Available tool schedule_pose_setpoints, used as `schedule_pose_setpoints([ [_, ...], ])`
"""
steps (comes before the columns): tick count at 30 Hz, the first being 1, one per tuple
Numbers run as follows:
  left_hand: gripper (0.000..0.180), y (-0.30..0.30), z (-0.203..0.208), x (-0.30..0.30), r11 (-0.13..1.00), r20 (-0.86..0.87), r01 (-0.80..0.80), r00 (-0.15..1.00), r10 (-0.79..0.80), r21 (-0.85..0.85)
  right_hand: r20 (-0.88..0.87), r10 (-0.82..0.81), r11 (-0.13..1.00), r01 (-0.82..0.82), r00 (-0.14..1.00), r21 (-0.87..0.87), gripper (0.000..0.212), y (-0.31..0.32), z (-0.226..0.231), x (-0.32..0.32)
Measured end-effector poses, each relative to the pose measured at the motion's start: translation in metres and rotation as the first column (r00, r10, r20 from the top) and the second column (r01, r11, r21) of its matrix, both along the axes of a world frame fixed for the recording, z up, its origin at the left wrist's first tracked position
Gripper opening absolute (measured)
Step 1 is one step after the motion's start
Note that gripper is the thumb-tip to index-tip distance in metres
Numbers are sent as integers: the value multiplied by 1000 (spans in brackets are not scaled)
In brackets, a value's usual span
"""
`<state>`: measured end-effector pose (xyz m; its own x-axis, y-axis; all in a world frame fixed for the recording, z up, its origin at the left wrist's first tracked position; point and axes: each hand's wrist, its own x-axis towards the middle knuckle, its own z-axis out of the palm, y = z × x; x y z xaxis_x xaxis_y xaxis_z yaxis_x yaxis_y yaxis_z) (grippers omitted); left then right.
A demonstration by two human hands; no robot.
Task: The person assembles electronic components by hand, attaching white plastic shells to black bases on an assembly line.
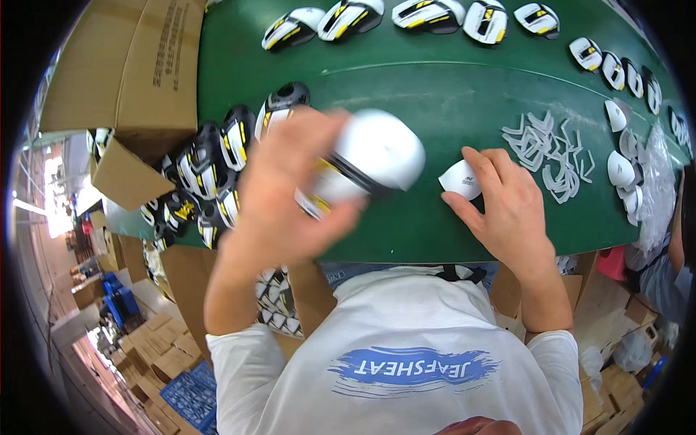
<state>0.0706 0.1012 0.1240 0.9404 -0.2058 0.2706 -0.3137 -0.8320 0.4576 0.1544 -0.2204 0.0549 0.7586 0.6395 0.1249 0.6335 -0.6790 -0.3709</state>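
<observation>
My left hand [279,188], smeared by motion, is closed around a white computer mouse [380,150] with black and yellow trim, raised above the green table. Its smooth white rear faces right. Over on the right, my right hand [511,206] pinches a small white curved shell [460,180], thumb on the near side and fingers on the far side. Just beyond that hand lies a loose heap of translucent bent strips [549,152]. Left of my left hand, several mice with dark rear parts [199,167] are bunched together.
A row of white mice [428,13] runs along the table's far side and curves down the right. An open cardboard box [123,65] stands at the left. More white shells [620,168] and a clear plastic bag [656,188] lie at the right edge, near another person [663,268].
</observation>
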Motion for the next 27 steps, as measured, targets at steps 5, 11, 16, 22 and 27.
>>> schedule_pose_setpoints([
  [5,80,-76,-50,-38,987,-201,-38,980,6,-156,-72,359,926,-364,931,-97,65,-14,26,17],
  [11,85,-92,-77,-51,973,-254,-112,965,59,-200,-60,172,982,-166,983,94,75,-14,25,16],
  [16,89,-96,-95,-55,956,-247,-123,967,56,-265,-158,172,985,-175,972,0,63,-21,15,13],
  [22,89,-90,-101,-55,966,-146,-72,989,36,-249,1,367,929,-367,930,49,50,-23,-4,27],
  [27,89,-70,-84,-84,953,-55,-121,992,110,-278,-28,288,958,-287,957,23,49,-15,-17,22],
])
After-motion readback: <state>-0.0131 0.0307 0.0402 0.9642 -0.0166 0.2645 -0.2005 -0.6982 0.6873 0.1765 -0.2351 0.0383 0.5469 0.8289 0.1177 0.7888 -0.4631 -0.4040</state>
